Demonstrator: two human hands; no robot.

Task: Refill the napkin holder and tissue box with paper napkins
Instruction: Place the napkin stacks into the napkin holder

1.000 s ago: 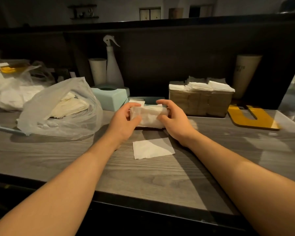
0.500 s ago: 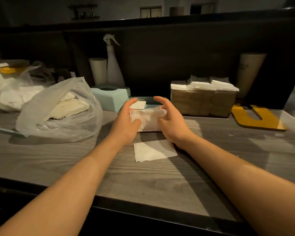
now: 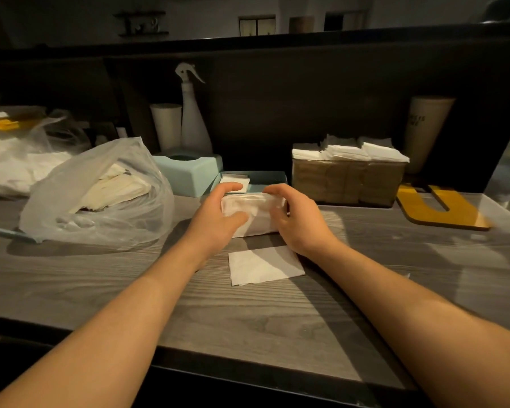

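Both hands grasp a napkin stack [image 3: 255, 214] over the table [image 3: 130, 290]: left hand [image 3: 215, 222] and right hand [image 3: 299, 222] at its ends. One napkin [image 3: 264, 265] lies just below.

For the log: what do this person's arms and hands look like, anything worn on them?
Both forearms are bare up to the frame's lower edge, with no sleeves in view. The left hand and the right hand wear no gloves. No watch, bracelet or ring shows on the visible sides of wrists and fingers. The light is dim, so fine marks cannot be made out.
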